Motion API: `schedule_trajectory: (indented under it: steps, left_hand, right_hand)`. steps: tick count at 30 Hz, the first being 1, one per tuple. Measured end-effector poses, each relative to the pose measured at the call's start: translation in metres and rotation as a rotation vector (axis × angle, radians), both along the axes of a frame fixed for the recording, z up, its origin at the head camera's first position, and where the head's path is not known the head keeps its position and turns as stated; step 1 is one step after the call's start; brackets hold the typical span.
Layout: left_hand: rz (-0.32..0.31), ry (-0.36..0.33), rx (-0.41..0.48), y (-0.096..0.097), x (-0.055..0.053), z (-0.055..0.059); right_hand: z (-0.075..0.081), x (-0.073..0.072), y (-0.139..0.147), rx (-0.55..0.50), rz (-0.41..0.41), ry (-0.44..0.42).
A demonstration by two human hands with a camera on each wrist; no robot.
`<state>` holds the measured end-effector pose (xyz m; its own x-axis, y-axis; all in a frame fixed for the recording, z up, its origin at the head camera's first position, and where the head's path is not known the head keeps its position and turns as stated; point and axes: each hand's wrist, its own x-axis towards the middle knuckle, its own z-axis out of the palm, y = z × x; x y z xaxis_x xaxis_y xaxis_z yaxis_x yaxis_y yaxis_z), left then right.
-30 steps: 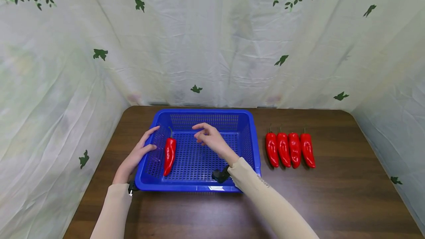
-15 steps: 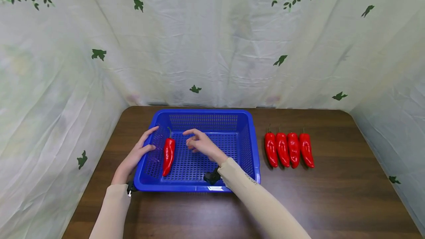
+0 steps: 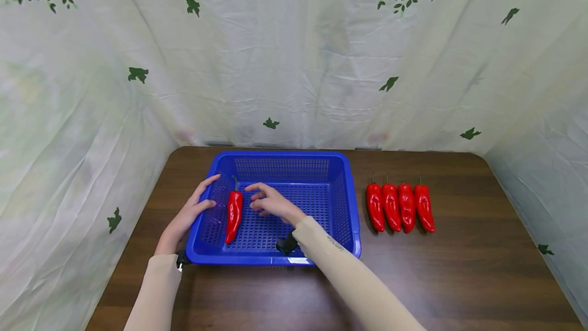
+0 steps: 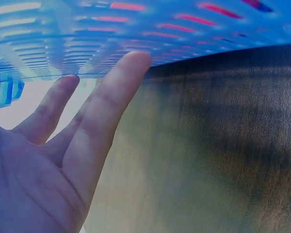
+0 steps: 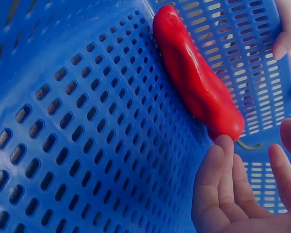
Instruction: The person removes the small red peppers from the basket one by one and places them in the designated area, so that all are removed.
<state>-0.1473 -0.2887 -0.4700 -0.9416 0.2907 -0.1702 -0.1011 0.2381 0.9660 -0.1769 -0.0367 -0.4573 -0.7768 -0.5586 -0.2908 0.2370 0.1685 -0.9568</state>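
A single red chili pepper (image 3: 234,217) with a green stem lies near the left wall inside the blue plastic basket (image 3: 285,260). My left hand (image 3: 186,218) grips the basket's left side, thumb over the rim; in the left wrist view, fingers (image 4: 106,102) extend along the outer slotted wall. Above the basket floor, my right hand (image 3: 275,203) hovers just right of the pepper, its fingers loosely bent and holding nothing. In the right wrist view, fingertips (image 5: 224,141) overlap the stem end of the pepper (image 5: 196,77).
Right of the basket, several red chili peppers (image 3: 398,208) lie side by side in a row on the brown wooden table (image 3: 478,249). A pale curtain (image 3: 298,65) with leaf prints hangs behind and beside the table.
My right hand has moved left and slightly down over the basket, closer to the pepper inside. The left hand, the basket and the peppers stay in place.
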Motion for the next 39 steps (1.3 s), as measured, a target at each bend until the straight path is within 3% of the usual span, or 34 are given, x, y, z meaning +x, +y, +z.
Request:
schedule_trajectory:
  steps: [23, 33, 39]
  left_hand:
    - [0.002, 0.002, -0.012, -0.001, -0.001, -0.001]
    - [0.002, -0.015, -0.003, -0.001, 0.0, -0.001]
    - [-0.005, -0.021, 0.003, 0.0, 0.001, 0.0]
  right_hand:
    - [-0.012, -0.002, -0.017, 0.016, 0.113, -0.076]
    - [-0.014, -0.001, -0.026, 0.068, 0.19, -0.058]
    - [-0.014, 0.0, -0.029, 0.101, 0.197, -0.045]
